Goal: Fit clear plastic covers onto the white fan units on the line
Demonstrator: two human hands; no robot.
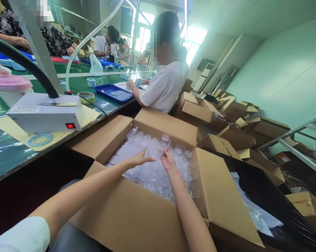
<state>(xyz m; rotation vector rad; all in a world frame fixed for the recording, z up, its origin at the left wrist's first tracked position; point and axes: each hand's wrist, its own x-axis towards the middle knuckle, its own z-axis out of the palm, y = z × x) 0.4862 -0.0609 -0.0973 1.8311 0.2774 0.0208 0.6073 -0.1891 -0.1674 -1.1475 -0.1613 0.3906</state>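
Both arms reach into a large open cardboard box [137, 217] holding many clear round plastic pieces [164, 182] and white sheets [126, 154]. My left hand [140, 158] hovers over the contents, thumb and fingers apart, with nothing between them. Just to its right, my right hand [168, 160] has its fingers pinched on a clear plastic piece [161, 152]. That piece is see-through and its full outline is hard to make out against the others.
Left of the box runs a green workbench [0, 150] with a white machine [46, 115] and its black hose, a tape roll [86, 98] and a blue tray [113, 92]. A co-worker [165, 80] stands beyond the box. Cardboard boxes [233, 136] crowd the right.
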